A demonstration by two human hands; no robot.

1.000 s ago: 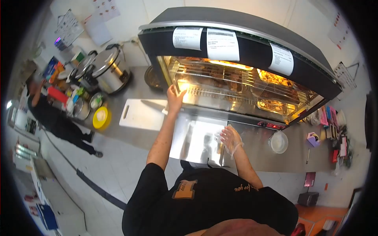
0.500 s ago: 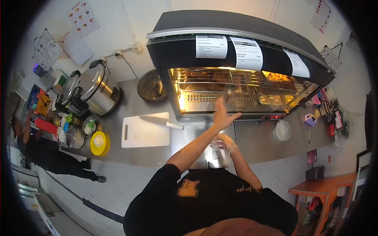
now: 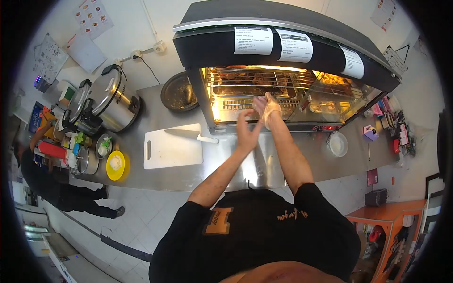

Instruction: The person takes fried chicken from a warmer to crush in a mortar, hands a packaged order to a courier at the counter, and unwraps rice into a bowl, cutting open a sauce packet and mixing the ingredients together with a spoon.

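My left hand (image 3: 248,131) is bare, its fingers spread and slightly curved, with nothing in it. It is in front of the lower edge of a lit food warmer cabinet (image 3: 203,61). Beside it, my right hand (image 3: 269,111) wears a clear plastic glove. Its fingers look stretched out and apart, reaching into the left opening of the cabinet, and I see nothing held. Dark browned pieces of meat (image 3: 262,81) lie on the wire rack behind that hand. On the right, a glass sliding door (image 3: 325,96) covers part of the cabinet.
A kitchen knife (image 3: 181,134) rests on a white cutting board (image 3: 172,155). Further left are a dark round pan (image 3: 169,96), rice cookers (image 3: 115,101) and a yellow bowl (image 3: 123,170). A clear bowl (image 3: 338,144) stands right. Another person (image 3: 45,181) works far left.
My gloved right hand has moved up from near my body to the cabinet opening. My left hand has come back from the glass and down left. The glass door has slid to the right.
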